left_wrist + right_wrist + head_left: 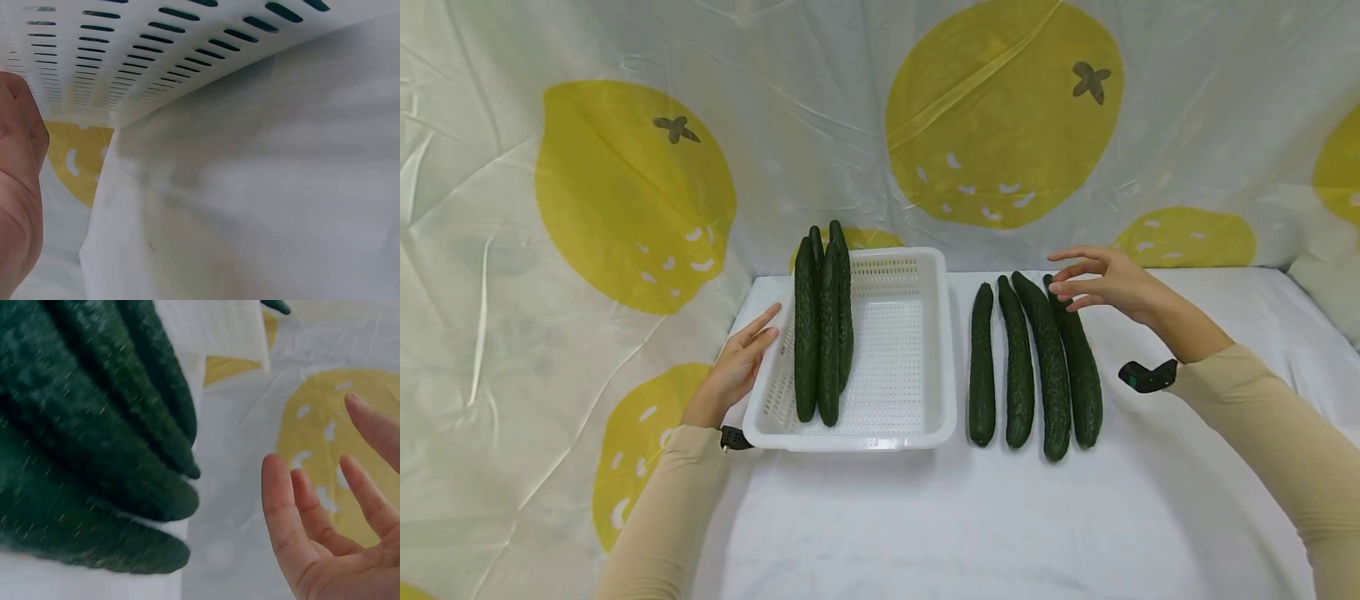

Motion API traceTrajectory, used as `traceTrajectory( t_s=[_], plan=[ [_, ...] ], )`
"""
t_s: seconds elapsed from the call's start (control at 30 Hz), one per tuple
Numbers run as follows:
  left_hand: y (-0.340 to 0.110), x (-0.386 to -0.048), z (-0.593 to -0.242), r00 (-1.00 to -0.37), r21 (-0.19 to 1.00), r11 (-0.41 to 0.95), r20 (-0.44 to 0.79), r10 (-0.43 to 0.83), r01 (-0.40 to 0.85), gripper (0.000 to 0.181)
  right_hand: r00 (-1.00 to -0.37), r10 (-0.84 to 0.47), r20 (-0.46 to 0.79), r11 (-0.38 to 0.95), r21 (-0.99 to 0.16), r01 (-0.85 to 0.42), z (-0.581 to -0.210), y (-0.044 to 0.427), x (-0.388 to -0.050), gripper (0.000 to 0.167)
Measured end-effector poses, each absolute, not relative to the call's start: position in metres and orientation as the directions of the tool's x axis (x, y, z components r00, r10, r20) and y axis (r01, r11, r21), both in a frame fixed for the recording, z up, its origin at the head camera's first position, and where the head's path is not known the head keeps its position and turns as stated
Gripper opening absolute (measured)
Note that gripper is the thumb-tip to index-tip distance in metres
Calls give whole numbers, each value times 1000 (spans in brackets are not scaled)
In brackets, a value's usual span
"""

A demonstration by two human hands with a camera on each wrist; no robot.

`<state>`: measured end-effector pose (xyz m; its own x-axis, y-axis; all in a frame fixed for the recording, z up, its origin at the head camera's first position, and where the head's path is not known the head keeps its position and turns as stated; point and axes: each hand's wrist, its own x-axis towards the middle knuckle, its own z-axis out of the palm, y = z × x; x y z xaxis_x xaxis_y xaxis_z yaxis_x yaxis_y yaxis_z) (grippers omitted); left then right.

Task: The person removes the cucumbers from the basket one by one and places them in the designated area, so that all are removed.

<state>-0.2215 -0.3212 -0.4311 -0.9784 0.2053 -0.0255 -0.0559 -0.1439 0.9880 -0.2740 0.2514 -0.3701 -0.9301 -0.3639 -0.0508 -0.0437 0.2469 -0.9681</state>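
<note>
A white plastic basket (887, 358) with perforated sides stands on the cloth, and several dark green cucumbers (807, 333) lean lengthwise along its left side, their far ends past the rim. My left hand (736, 367) is at the basket's left wall with fingers extended; whether it touches cannot be told. In the left wrist view, part of that hand (19, 181) appears beside the slotted wall (156, 37). To the basket's right lie several more cucumbers (1019, 367) side by side. Fingers spread and holding nothing, my right hand (1101, 279) hovers near the far end of the rightmost cucumber (1081, 383).
White cloth (925, 525) covers the table. Behind and to the left hangs a pale curtain (820, 117) printed with large yellow lemons (632, 200). The basket's near rim (850, 442) sits back from the front of the table.
</note>
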Motion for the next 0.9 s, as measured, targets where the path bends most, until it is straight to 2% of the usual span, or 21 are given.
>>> traceTrajectory(
  t_s=[0.27,0.9],
  plan=[
    [-323,-222,-433,-976,985,-169,-6,218,-43,55,-911,-410,-39,203,-978,-49,-349,217,-275,52],
    [-323,-222,-433,-973,984,-172,-8,229,-49,56,-866,-499,-25,101,-994,-29,-328,137,-290,55]
  ],
)
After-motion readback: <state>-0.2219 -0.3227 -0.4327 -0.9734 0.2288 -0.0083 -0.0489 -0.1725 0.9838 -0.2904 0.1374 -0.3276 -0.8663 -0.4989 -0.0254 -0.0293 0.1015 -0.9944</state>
